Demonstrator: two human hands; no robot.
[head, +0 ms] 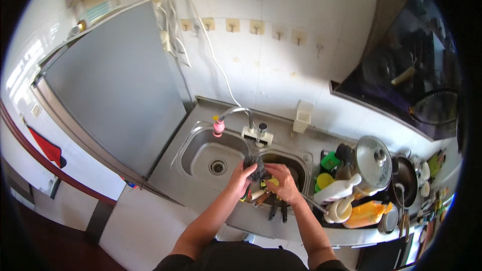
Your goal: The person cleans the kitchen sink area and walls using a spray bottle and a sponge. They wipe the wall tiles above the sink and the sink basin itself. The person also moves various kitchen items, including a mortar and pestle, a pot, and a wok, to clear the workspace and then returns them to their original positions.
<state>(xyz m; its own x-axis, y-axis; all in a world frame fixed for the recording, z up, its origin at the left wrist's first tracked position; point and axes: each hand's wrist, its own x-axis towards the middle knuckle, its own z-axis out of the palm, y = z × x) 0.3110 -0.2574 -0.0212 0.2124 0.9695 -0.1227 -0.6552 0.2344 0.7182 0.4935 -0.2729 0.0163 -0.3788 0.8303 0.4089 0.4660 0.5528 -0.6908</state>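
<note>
My left hand [240, 180] grips a dark grey scouring pad [255, 168], which looks like steel wool. Close beside it, my right hand [285, 185] holds a small yellow item [272, 183]; fingers cover much of it, so its kind is unclear. Both hands are over the front part of the right sink basin [307, 167]. Below them, several utensil handles rest across the basin's front rim, among them a brown handle [262, 198] and a black handle [284, 210]. The hands hide much of what lies in this basin.
A curved faucet [237, 109] with a pink nozzle [218, 128] reaches over the left basin [203, 154]. Crowding the right counter are a glass-lidded pot [372, 158], a white bottle [335, 192], a mortar [340, 210] and an orange bag [365, 214]. A grey refrigerator [113, 90] stands left.
</note>
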